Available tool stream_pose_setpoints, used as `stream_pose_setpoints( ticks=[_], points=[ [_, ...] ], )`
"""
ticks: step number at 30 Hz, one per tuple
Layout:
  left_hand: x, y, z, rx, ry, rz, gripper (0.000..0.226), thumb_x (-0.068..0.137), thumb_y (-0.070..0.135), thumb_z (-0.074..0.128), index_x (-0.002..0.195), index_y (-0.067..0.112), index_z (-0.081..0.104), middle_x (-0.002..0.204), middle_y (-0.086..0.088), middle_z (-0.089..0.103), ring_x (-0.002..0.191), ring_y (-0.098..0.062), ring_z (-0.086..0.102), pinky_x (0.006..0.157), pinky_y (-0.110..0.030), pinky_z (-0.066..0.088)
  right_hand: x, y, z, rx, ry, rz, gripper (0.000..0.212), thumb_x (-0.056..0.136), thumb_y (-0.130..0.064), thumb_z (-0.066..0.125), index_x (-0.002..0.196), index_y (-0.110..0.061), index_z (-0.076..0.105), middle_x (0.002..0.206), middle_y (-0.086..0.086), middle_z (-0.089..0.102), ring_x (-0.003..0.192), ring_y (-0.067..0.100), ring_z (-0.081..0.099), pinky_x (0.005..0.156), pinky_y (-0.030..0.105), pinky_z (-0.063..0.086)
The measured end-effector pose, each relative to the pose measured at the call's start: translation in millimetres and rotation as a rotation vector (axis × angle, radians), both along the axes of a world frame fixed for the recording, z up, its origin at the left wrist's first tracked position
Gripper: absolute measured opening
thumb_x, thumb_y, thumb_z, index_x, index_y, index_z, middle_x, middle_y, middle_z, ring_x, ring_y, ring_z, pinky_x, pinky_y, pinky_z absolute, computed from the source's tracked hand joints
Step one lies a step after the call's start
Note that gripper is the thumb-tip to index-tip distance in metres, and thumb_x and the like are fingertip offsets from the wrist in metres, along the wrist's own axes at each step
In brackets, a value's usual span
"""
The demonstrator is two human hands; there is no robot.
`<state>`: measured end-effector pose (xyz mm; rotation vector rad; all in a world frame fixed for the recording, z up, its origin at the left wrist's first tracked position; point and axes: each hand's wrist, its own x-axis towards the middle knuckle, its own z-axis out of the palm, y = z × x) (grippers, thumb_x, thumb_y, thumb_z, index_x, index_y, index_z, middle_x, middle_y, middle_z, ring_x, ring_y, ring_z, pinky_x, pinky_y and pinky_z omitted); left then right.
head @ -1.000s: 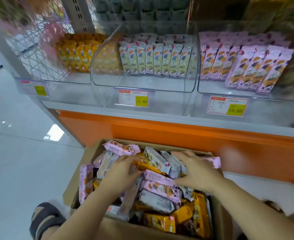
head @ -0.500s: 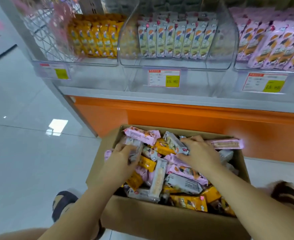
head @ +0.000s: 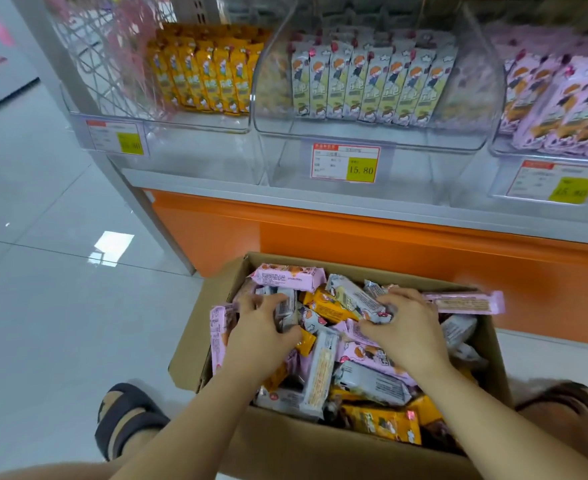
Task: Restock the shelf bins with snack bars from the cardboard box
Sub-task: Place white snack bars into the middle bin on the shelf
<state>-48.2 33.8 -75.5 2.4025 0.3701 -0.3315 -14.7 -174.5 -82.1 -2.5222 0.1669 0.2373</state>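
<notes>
In the cardboard box (head: 195, 344) on the floor, below the clear shelf bins (head: 368, 138), mixed snack bars (head: 372, 381) lie piled; left hand (head: 261, 330) grasps a grey bar (head: 285, 308), right hand (head: 407, 332) curls round a white bar (head: 351, 297).

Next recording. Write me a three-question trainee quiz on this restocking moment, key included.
1. True or false: the left hand and right hand both touch wrapped snack bars inside the brown cardboard box.
2. Which wrapper colour fills the middle clear plastic shelf bin? A) orange-yellow B) pale grey-green C) pink
3. Fill in: the red-and-white price label on that bin reads ___.
Key: 1 true; 2 B; 3 15.80.
</notes>
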Motion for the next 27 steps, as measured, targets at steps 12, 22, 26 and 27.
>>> stream_pose_setpoints(
  ticks=[12, 22, 26, 27],
  points=[
    [-6, -1, 8, -0.302, 0.035, 0.060, 0.046, 0.087, 0.014, 0.063, 0.131, 0.024, 0.054, 0.108, 0.005, 0.061, 0.067, -0.015, 0.056, 0.072, -0.034, 0.053, -25, -14, 45, 0.147, -0.070, -0.006, 0.048, 0.069, -0.029, 0.081, 0.113, -0.015, 0.069, 0.134, -0.003, 0.050, 0.122, 0.016, 0.048, 0.106, 0.036, 0.037],
    [-47, -24, 11, -0.283, -0.081, 0.001, 0.042, 0.089, 0.016, 0.065, 0.129, 0.026, 0.053, 0.126, -0.001, 0.048, 0.085, -0.024, 0.060, 0.067, -0.022, 0.044, -60, -3, 31, 0.093, -0.081, -0.038, 0.047, 0.075, -0.033, 0.078, 0.117, -0.015, 0.066, 0.139, -0.002, 0.045, 0.131, 0.022, 0.037, 0.106, 0.036, 0.034],
    [-51, -44, 6, -0.228, -0.120, 0.165, 0.045, 0.087, 0.033, 0.067, 0.128, 0.031, 0.050, 0.132, 0.002, 0.034, 0.076, 0.002, 0.048, 0.072, -0.020, 0.039, -71, 3, 19, 0.061, -0.129, -0.059, 0.043, 0.079, -0.034, 0.074, 0.118, -0.019, 0.065, 0.140, -0.006, 0.043, 0.133, 0.018, 0.031, 0.103, 0.028, 0.029],
    [-50, -49, 6, -0.204, -0.134, 0.205, 0.044, 0.087, 0.034, 0.066, 0.127, 0.030, 0.050, 0.134, 0.001, 0.036, 0.074, 0.003, 0.047, 0.070, -0.021, 0.040, -72, 3, 18, 0.070, -0.140, -0.062, 0.042, 0.079, -0.033, 0.074, 0.117, -0.019, 0.066, 0.140, -0.006, 0.043, 0.133, 0.018, 0.030, 0.102, 0.028, 0.029]
  ],
)
